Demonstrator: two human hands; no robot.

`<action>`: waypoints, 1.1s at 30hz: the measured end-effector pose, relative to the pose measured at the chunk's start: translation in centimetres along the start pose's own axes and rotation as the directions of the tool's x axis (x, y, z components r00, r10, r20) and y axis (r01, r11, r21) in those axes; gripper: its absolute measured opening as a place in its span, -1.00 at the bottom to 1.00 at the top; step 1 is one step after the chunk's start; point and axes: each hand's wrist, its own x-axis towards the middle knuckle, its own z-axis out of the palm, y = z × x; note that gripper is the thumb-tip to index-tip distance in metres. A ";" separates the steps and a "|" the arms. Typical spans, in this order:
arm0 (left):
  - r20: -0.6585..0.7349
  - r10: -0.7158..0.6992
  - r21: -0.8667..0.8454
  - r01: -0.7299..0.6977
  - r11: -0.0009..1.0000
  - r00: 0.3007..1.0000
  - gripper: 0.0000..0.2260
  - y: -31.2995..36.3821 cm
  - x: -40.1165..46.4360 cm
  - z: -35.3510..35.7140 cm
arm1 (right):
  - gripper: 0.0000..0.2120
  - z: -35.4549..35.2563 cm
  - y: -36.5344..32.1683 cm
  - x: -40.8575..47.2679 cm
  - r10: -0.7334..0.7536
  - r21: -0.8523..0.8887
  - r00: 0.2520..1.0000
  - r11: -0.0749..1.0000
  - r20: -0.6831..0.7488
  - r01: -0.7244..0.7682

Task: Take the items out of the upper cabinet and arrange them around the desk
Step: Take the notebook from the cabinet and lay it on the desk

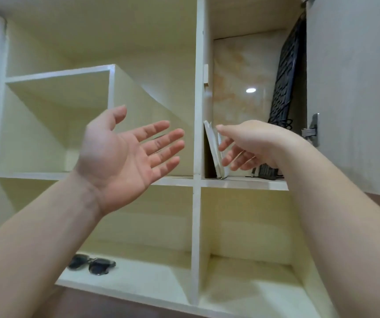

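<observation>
Cabinet (197, 111) items are few: a thin white thing, perhaps a booklet or packet (214, 152), leans against the divider in the upper right compartment, and a black keyboard (285, 76) stands on end against that compartment's right wall, by the open door (356, 88). Sunglasses (92, 264) lie on the lower left shelf.

Both hands are raised and hold nothing. The left hand (124, 152) is spread palm-up in front of the upper left compartment. The right hand (248, 145) reaches into the right one, its fingers (228, 160) loosely extended just beside the white thing; whether they touch it I cannot tell.

The white thing stands tilted on its lower edge, so a careless nudge would likely slide it flat or off the shelf lip. The keyboard looks propped rather than secured; pulling its cable, or brushing it with the forearm, could tip it out of the cabinet.

The right forearm hides the keyboard's lower end and whatever small dark and white things sit beside it. The white thing is blurred, so its nature is a guess. No bench is in view.
</observation>
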 end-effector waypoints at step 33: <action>0.132 -0.156 -0.173 0.178 0.969 0.979 -0.48 -5.6 6.7 -2.2 | -0.70 0.9 -5.2 7.6 0.118 -0.488 0.991 0.870 0.057 -0.075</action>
